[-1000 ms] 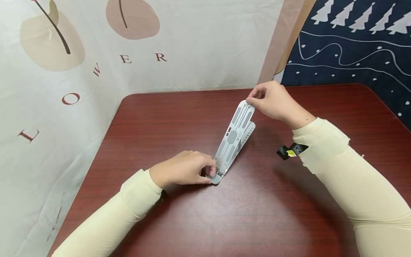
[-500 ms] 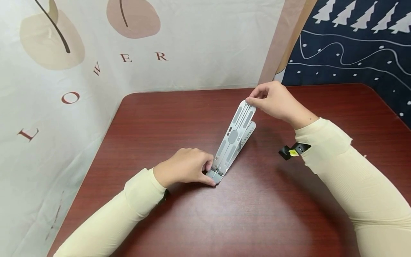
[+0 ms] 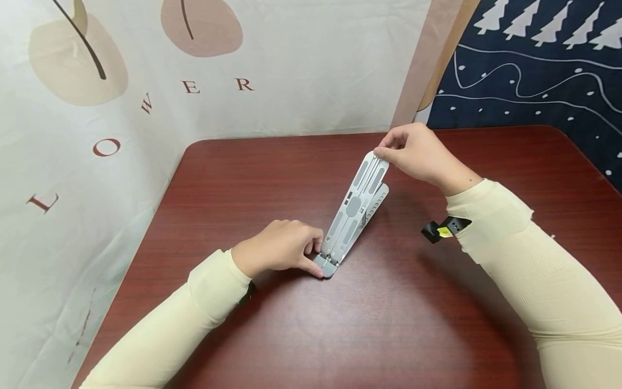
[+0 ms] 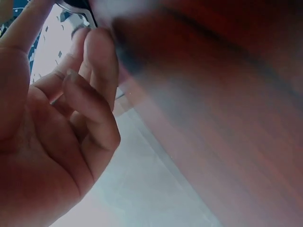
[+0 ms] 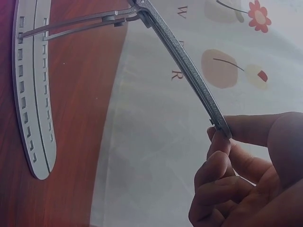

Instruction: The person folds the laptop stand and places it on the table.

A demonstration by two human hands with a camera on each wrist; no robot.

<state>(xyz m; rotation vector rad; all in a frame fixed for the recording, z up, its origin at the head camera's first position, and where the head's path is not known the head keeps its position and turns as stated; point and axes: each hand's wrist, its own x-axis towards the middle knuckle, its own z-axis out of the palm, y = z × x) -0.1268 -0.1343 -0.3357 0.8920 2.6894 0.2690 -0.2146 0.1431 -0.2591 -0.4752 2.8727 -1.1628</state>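
Observation:
A silver folding laptop stand (image 3: 353, 206) with grey pads stands on the table, its upper plate raised at a slant above a notched base bar (image 5: 34, 94). My right hand (image 3: 413, 156) pinches the top end of the raised plate between thumb and fingers; the right wrist view shows this grip, with a support strut (image 5: 80, 26) linking plate and bar. My left hand (image 3: 286, 248) holds the stand's low hinged front lip (image 3: 326, 266), thumb at the near edge and curled fingers by the hinge. In the left wrist view, the left fingers (image 4: 99, 61) hide most of the contact.
The stand is on a dark red wooden table (image 3: 233, 183). A pale printed cloth (image 3: 311, 65) hangs behind and to the left, and a navy cloth with white trees (image 3: 525, 75) at the back right. A black wrist camera (image 3: 439, 229) sticks out under the right sleeve.
The left fingers have drawn back from over the front lip, and the left thumb has shifted along its near edge, uncovering more of it. The right hand keeps its pinch almost unmoved.

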